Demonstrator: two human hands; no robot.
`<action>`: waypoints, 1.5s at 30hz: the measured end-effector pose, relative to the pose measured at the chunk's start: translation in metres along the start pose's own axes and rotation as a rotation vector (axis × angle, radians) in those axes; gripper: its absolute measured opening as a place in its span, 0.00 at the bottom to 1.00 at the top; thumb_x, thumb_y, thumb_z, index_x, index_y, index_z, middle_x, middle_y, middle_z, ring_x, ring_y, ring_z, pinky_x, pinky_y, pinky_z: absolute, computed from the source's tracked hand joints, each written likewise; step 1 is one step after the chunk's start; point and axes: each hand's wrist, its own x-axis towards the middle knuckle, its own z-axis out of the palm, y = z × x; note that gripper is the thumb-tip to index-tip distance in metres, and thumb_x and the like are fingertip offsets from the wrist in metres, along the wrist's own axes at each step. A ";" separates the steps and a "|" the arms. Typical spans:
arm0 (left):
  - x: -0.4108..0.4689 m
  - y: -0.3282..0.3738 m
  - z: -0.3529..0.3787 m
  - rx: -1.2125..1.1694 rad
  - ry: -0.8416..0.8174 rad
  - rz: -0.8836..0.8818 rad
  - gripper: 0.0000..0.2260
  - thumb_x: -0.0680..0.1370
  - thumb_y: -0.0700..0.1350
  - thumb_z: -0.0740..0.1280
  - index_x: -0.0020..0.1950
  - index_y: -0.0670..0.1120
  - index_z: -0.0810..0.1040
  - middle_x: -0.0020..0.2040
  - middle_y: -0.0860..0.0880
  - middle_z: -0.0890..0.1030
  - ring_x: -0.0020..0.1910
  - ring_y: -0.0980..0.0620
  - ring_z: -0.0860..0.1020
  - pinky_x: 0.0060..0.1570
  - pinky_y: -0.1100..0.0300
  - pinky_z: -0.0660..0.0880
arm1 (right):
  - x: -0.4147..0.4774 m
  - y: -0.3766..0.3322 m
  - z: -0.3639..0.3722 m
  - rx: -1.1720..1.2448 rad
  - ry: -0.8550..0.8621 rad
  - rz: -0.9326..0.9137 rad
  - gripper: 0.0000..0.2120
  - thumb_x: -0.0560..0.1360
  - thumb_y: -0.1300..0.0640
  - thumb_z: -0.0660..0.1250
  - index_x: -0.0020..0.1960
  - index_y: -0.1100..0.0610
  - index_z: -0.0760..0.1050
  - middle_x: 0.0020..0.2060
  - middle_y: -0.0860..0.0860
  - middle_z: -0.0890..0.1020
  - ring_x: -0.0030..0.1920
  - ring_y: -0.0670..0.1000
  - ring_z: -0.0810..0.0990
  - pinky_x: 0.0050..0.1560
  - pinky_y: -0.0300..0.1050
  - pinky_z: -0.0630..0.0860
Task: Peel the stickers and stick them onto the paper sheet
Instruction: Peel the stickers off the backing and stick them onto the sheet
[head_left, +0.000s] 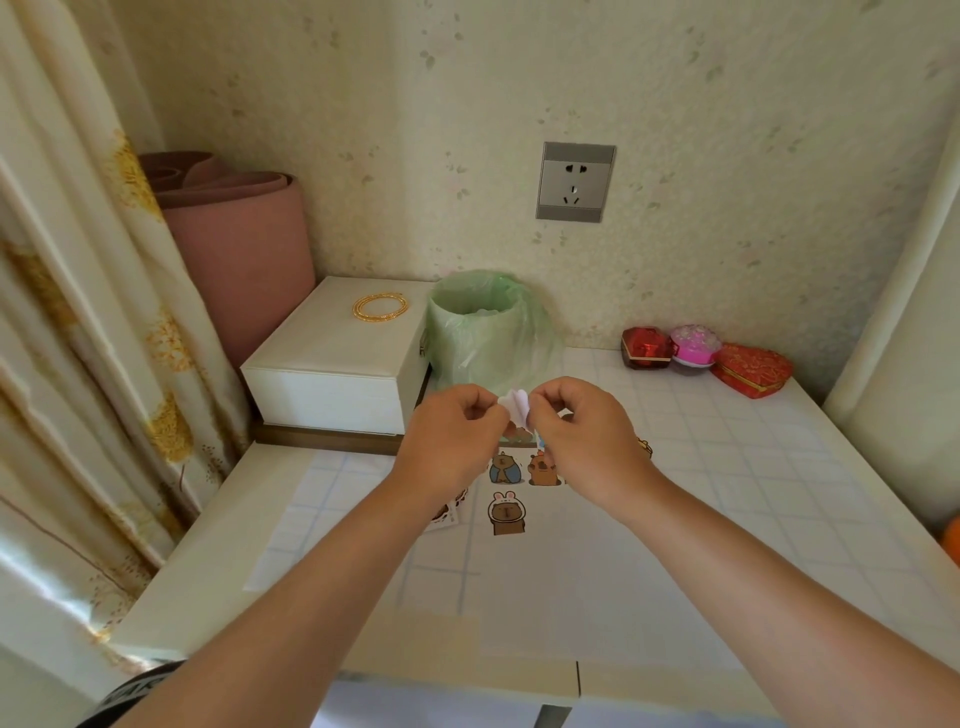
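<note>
My left hand (452, 441) and my right hand (582, 436) meet above the table, and both pinch a small white sticker piece (514, 408) between their fingertips. Its pale backing curls up between the two thumbs. Below the hands lies the white paper sheet (597, 571). Three capybara stickers are stuck on it: one in blue (503, 467), a brown one (543, 470) and one with a bunny hood (506, 514). A small pile of loose stickers (451, 512) lies partly hidden under my left wrist.
A bin lined with a green bag (483, 332) stands just behind the hands. A white box (337, 364) with gold bracelets (381, 307) sits at the back left beside a pink rolled mat (234, 249). Red and pink gift boxes (701, 353) line the wall at right. A curtain hangs at left.
</note>
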 end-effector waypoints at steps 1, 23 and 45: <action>0.000 0.000 -0.001 -0.016 0.001 -0.001 0.07 0.77 0.44 0.65 0.42 0.51 0.82 0.39 0.53 0.85 0.38 0.49 0.83 0.41 0.50 0.82 | 0.000 -0.001 0.000 0.001 -0.009 0.010 0.10 0.80 0.48 0.64 0.44 0.51 0.78 0.33 0.43 0.78 0.28 0.44 0.76 0.30 0.40 0.71; 0.020 -0.015 -0.088 0.248 0.254 0.095 0.06 0.75 0.47 0.65 0.40 0.50 0.80 0.35 0.53 0.80 0.35 0.53 0.78 0.32 0.63 0.72 | 0.029 -0.025 0.018 0.129 0.217 0.059 0.05 0.76 0.56 0.71 0.43 0.51 0.84 0.34 0.50 0.84 0.23 0.47 0.75 0.31 0.46 0.76; 0.034 -0.029 -0.098 0.240 0.155 0.137 0.09 0.77 0.48 0.64 0.37 0.49 0.78 0.35 0.51 0.81 0.34 0.51 0.77 0.36 0.55 0.77 | 0.130 -0.060 0.047 -0.356 0.129 -0.102 0.07 0.76 0.55 0.68 0.48 0.46 0.84 0.40 0.38 0.81 0.46 0.45 0.81 0.46 0.42 0.77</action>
